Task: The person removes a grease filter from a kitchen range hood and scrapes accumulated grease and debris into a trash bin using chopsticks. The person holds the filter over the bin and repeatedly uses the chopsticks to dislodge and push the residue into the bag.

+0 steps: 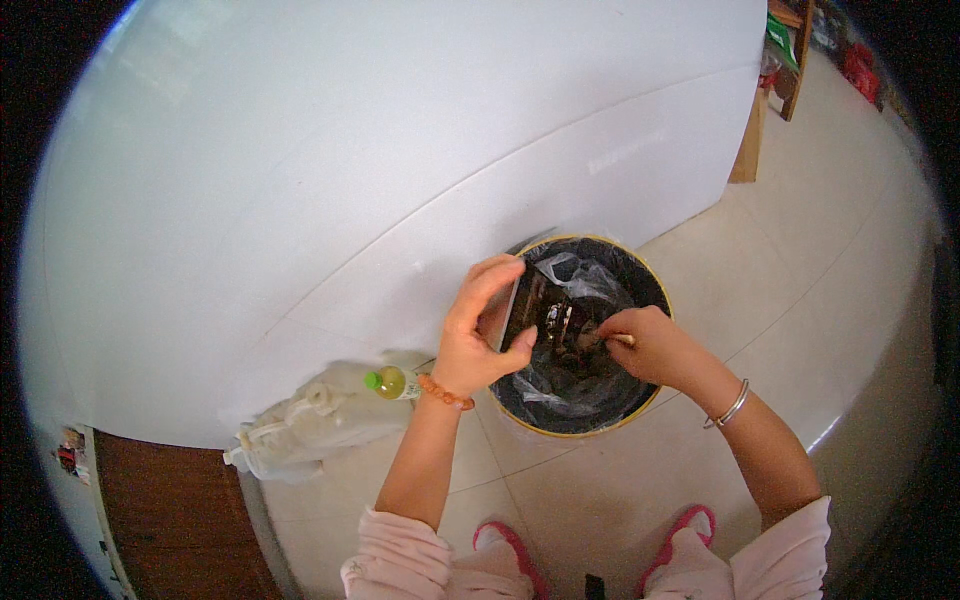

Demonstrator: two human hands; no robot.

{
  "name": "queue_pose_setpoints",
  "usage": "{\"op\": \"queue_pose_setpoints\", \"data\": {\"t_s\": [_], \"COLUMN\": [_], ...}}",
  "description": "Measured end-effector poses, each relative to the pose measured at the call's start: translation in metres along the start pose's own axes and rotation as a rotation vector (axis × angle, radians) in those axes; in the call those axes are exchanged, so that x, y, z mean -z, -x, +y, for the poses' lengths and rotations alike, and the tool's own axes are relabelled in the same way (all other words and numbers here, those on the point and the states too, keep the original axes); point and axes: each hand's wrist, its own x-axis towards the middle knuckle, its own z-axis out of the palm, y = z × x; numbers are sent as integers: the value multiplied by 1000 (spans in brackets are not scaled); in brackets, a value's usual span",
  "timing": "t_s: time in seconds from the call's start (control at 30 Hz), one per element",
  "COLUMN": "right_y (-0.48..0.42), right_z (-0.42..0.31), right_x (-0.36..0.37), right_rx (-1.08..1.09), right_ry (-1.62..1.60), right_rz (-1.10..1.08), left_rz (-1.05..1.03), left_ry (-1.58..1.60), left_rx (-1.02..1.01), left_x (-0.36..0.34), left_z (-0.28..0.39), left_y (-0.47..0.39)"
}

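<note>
A round bin (670,300) with a yellow rim and a clear plastic liner stands on the floor before me. Over its left side, my left hand (484,322) grips a dark, glossy rectangular container (529,307) by its edge, tilted over the bin. My right hand (641,343) is above the bin's right side, its fingers closed on a thin pale stick-like tool (624,340); the tool's far end is not clear. Crumpled clear plastic (577,274) lies inside the bin. Other contents are dark and hard to tell.
A white wall panel (450,150) rises behind the bin. Left of it are a bottle with a green cap (390,382) and a pale plastic bag (322,427). A brown mat or panel (172,517) is at lower left. A wooden stand (796,67) and cardboard (748,150) are at upper right.
</note>
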Motion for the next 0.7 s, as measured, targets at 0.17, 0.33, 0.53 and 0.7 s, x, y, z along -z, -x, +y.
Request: {"op": "queue_pose_setpoints", "data": {"t_s": [0.17, 0.33, 0.53, 0.7], "right_y": [-6, -8, -15, -20], "right_z": [12, 21, 23, 17], "right_x": [-4, 3, 9, 8], "right_rx": [173, 261, 90, -23], "right_ry": [68, 76, 6, -2], "right_rz": [-58, -44, 40, 98], "left_rz": [-215, -368, -412, -439], "left_ry": [-113, -192, -288, -444], "left_rx": [-1, 71, 178, 161], "left_x": [4, 16, 21, 25], "left_z": [-4, -6, -18, -46], "left_y": [2, 1, -6, 16]}}
